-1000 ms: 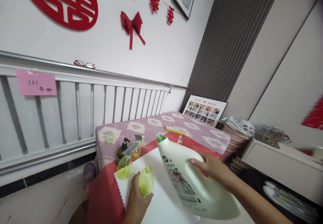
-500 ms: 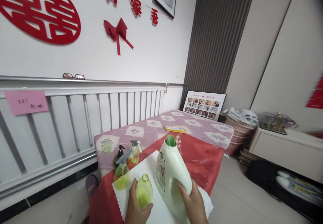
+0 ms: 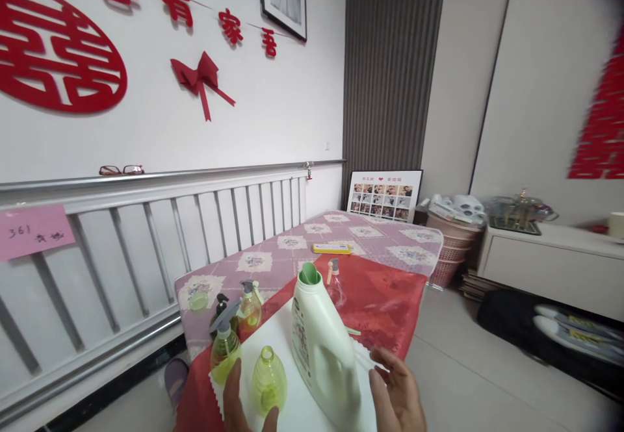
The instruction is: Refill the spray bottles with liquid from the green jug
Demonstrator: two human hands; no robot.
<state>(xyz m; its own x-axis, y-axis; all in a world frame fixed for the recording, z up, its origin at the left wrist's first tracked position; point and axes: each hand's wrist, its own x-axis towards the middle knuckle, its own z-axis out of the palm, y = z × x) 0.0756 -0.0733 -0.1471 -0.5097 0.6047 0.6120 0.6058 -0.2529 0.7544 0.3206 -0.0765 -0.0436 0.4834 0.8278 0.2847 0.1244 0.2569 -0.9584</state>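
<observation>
A yellow-green, uncapped bottle [image 3: 269,383] stands upright on the white mat [image 3: 280,328], some liquid low inside it. My left hand [image 3: 238,403] is spread around its lower part, fingers apart and not gripping; whether the thumb touches the bottle I cannot tell. Right of it stands a large pale green detergent jug [image 3: 319,347] with a green spout showing in its uncapped mouth. Beside the jug's handle, my right hand [image 3: 400,390] is open and apart from it, fingers loosely bent. Left of the small bottle is a yellow-green pump bottle [image 3: 225,353] with a grey pump head.
Behind are an amber-tinted spray bottle [image 3: 249,308], a dark pump bottle [image 3: 221,303] and a clear spray bottle [image 3: 335,282]. A yellow-and-white packet [image 3: 331,249] lies farther back on the flowered tablecloth [image 3: 253,262]. A red cloth [image 3: 385,295] lies under the mat. A radiator [image 3: 146,243] lines the wall.
My right hand has let go of the jug's handle and moved off to its right. My left hand has loosened from the small bottle. The view has turned slightly right.
</observation>
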